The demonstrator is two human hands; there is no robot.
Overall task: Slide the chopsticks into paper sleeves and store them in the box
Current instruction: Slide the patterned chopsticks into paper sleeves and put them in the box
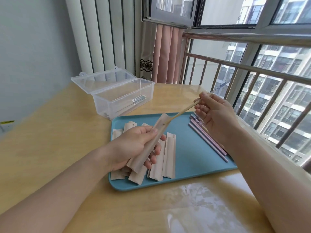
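Because the sleeved pairs must end up in it, the clear plastic box (122,96) stands open beyond the blue tray's (190,158) far-left corner, its hinged lid (102,81) thrown back so nothing blocks a drop from above; at least one wrapped set with patterned ends already lies inside (138,99), though the count is hard to read through the plastic. Over the tray's left half, the left hand (134,145) is wrapped around the lower part of a paper sleeve (151,140), thumb on top and fingers beneath, tilting its open mouth up and to the right so it faces the incoming stick. Under and beside that hand, the spare sleeves (168,157) lie in a loose row on the tray's left half, mouths pointing away from the person, ready to be lifted one at a time; I count roughly seven, some overlapping and partly hidden. From the sleeve's mouth a pale chopstick (183,111) runs up and to the right above the tray's middle, its tip just inside the paper, so insertion appears to be only beginning. Above the tray's right side, the right hand (217,115) pinches the stick near its upper end between thumb and fingertips, steering it along the sleeve's axis. Beneath that hand, along the tray's right edge, the unsleeved pink-lilac chopsticks (208,140) lie parallel; about four show, perhaps more under the wrist.
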